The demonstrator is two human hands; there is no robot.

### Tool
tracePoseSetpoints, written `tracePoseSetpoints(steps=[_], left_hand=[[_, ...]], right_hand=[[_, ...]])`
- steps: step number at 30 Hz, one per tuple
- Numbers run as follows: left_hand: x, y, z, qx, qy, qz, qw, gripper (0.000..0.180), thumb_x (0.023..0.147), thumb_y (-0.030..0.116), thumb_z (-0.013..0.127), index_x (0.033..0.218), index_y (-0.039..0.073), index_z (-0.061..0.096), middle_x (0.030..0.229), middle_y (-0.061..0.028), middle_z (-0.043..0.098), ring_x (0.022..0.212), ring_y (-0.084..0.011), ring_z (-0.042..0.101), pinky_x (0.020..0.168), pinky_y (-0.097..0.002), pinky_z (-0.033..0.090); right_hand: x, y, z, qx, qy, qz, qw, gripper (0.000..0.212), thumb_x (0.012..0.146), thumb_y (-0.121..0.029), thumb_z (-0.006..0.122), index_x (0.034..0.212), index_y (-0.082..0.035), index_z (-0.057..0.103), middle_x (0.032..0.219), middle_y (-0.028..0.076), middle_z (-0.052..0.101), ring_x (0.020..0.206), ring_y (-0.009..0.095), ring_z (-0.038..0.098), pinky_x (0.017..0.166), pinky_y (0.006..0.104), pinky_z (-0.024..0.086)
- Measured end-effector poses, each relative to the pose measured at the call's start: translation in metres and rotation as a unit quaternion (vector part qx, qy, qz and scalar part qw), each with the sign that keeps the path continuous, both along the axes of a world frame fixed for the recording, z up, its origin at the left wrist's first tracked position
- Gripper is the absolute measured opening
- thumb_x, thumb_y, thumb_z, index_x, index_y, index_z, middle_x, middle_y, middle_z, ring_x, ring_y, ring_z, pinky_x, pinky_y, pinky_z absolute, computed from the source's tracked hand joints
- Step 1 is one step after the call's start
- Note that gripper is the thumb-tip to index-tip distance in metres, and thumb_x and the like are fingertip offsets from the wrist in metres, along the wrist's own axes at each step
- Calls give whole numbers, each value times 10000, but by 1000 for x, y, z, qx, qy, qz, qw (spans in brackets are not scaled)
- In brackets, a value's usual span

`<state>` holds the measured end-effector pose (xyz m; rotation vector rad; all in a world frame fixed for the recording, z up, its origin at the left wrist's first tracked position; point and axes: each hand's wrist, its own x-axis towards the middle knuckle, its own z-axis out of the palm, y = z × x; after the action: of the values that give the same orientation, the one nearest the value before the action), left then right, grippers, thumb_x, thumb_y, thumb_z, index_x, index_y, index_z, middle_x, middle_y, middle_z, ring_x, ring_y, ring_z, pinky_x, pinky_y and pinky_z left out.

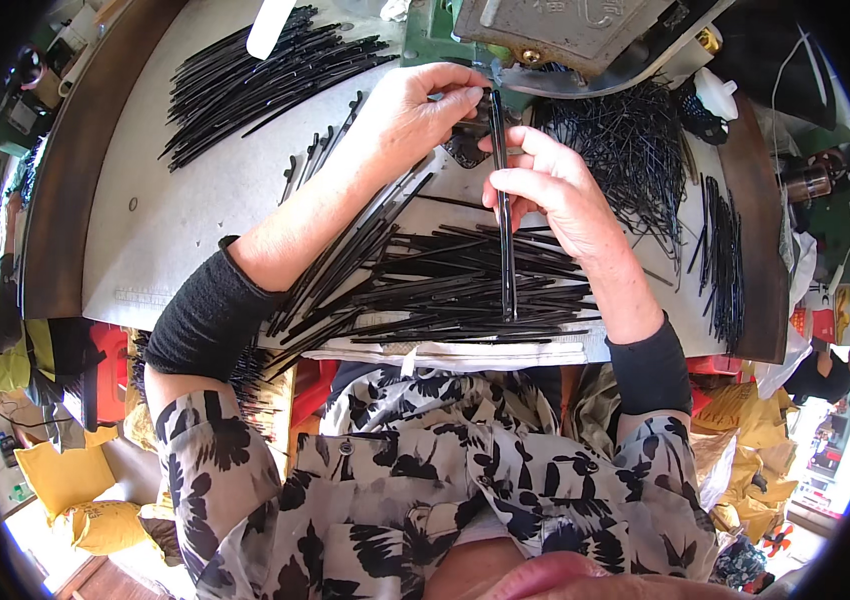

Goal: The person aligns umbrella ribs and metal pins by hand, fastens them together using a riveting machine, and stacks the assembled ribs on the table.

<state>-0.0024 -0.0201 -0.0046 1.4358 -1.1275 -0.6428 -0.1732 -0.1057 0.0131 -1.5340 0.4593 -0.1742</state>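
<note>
A long, glossy black strip [505,245] stands out lengthwise before me, its far end close under the machine. My right hand [560,190] grips it partway along between thumb and fingers. My left hand [427,112] is at the strip's far end, thumb and forefinger pinched together. Whatever that pinch holds is too small to make out. Below both hands lies a loose pile of similar black strips [445,285], reaching to the table's near edge. More strips with knobbed ends [323,150] lie beside my left forearm.
A green and grey machine [560,35] stands at the far side of the pale metal table [135,240]. Bundled black strips [255,85] lie far left. Right of the machine is a tangle of thin black strands [620,150], with another bundle [718,260] by the brown table rim [767,230].
</note>
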Motion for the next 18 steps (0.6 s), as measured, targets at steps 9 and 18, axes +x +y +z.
tracePoseSetpoints(steps=[9,18], left_hand=[[0,-2,0,-1,-2,-4,1000,259,907,139,565,1119,-7,594,754,6,577,508,-11,394,428,-160,306],[1,-4,5,8,-14,-2,1000,270,900,149,570,1120,-5,598,751,-9,586,505,-20,422,425,-162,323]], right_hand=[[-1,-3,-2,14,-4,-2,1000,367,811,-174,589,1116,15,512,764,74,619,638,101,573,537,216,463],[-1,-3,0,13,-2,-4,1000,358,810,-181,593,1107,5,520,762,70,618,633,103,577,548,217,472]])
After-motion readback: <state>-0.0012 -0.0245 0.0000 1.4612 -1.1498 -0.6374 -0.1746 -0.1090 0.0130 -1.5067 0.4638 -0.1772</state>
